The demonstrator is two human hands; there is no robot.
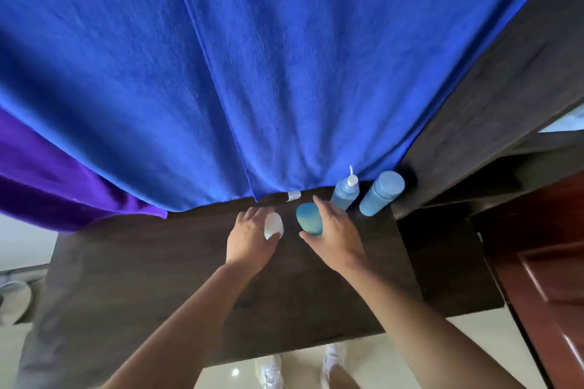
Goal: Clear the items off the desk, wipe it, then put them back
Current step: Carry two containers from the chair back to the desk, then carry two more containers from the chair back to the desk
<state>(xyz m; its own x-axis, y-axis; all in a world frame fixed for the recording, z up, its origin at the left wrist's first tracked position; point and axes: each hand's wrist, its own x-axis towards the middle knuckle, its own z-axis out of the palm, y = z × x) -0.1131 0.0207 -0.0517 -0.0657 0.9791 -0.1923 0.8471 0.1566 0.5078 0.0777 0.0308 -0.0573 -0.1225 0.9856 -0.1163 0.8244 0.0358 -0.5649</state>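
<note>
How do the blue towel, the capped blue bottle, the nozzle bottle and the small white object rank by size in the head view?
1. blue towel
2. capped blue bottle
3. nozzle bottle, base behind right hand
4. small white object, held in left hand

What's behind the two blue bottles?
The blue towel hangs behind the pump bottle, and a dark wood panel stands behind the capped bottle. The towel covers whatever is farther back.
</note>
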